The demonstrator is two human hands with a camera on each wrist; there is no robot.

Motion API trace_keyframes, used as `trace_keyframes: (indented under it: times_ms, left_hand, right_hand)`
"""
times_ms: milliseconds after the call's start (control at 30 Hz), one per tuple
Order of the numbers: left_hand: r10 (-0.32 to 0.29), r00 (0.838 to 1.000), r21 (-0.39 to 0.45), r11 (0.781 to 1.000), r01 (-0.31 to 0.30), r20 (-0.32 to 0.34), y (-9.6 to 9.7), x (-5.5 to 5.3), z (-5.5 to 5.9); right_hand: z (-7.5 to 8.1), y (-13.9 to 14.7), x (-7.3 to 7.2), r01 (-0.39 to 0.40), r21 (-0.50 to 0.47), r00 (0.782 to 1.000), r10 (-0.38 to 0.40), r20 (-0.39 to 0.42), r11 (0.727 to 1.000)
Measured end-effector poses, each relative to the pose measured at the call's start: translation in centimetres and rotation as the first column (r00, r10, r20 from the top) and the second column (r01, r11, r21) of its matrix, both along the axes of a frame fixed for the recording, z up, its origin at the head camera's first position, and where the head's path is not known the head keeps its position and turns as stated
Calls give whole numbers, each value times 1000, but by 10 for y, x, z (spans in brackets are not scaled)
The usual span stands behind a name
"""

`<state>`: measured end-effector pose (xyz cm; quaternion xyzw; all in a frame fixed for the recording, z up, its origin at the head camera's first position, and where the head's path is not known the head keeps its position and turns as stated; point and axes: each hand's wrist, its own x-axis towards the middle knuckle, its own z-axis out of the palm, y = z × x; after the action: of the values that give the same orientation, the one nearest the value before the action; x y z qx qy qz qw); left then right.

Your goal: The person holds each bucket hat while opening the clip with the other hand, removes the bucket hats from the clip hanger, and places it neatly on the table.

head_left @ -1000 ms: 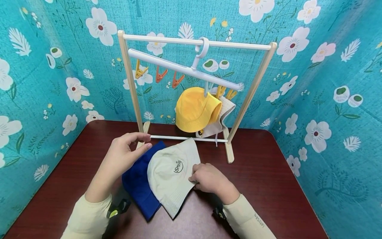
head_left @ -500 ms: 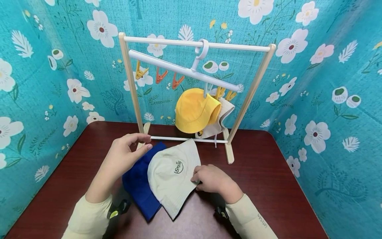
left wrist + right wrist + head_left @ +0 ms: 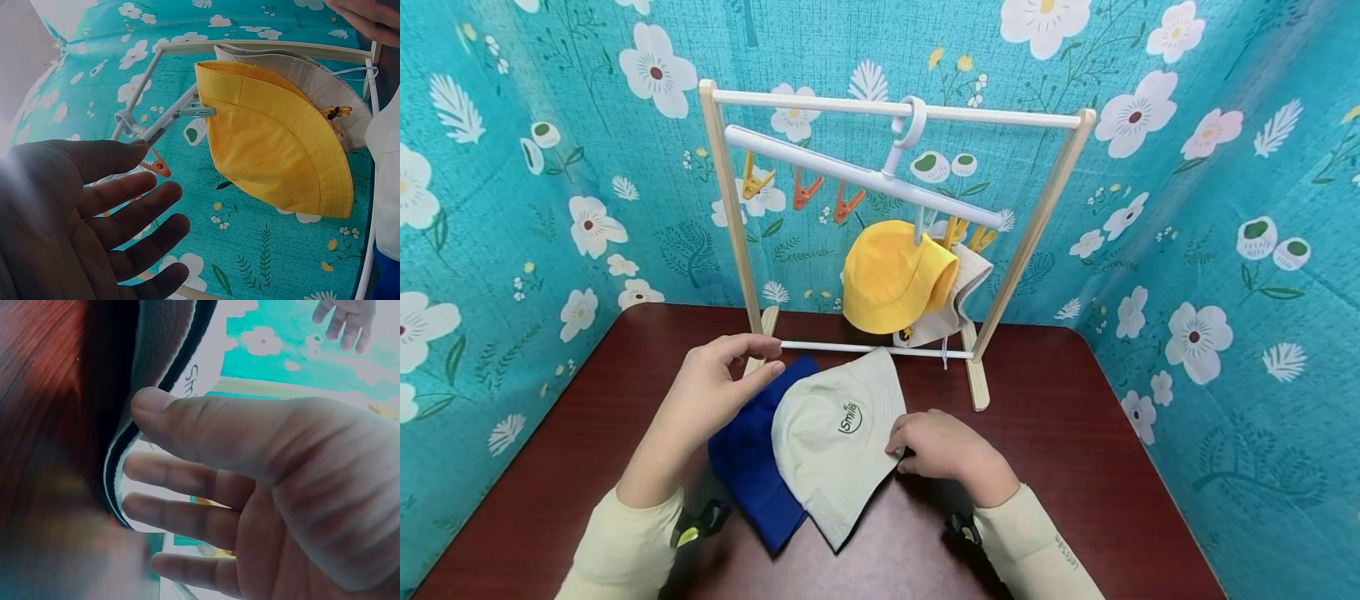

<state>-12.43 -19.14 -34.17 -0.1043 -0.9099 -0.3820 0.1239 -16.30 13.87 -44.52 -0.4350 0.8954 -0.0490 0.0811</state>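
A cream bucket hat (image 3: 820, 417) with "Smile" lettering lies on the table, partly over a navy blue bucket hat (image 3: 760, 450). My right hand (image 3: 942, 450) is at the cream hat's right brim. In the right wrist view, the brim edge runs between my thumb (image 3: 187, 422) and fingers, lightly pinched. My left hand (image 3: 715, 379) hovers over the navy hat's upper left side, fingers apart and holding nothing. Behind, a yellow bucket hat (image 3: 883, 279) hangs by a pale clip; a beige hat (image 3: 958, 292) hangs behind it from yellow clips.
A wooden rack (image 3: 1063, 200) stands at the table's back, its top bar (image 3: 820, 102) carrying a white clip hanger (image 3: 842, 171) that tilts down rightward. A yellow clip (image 3: 752, 179) and two orange clips (image 3: 807, 190) hang unused at its left. Flowered turquoise cloth (image 3: 1225, 233) surrounds the table (image 3: 1075, 467).
My right hand has slid slightly right, from over the cream hat's brim out to its edge. The hats and my left hand stay in place.
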Motion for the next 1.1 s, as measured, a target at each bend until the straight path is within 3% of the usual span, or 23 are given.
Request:
trace_keyframes:
  times_ms: [400,733,1100]
  left_hand:
    - [-7,1000,26,1000,7,16,2,1,2]
    - [-10,1000,-2,1000,10,3,3,-1,-2]
    - [-52,999,9,999,52,-5,8,-2,-8]
  right_hand:
    - [10,11,-3,16,-52,1000,-16,1,999]
    - [16,20,-7,17,-106,999,-21,-40,994]
    - [22,24,-7,61,-127,997,-67,-46,990]
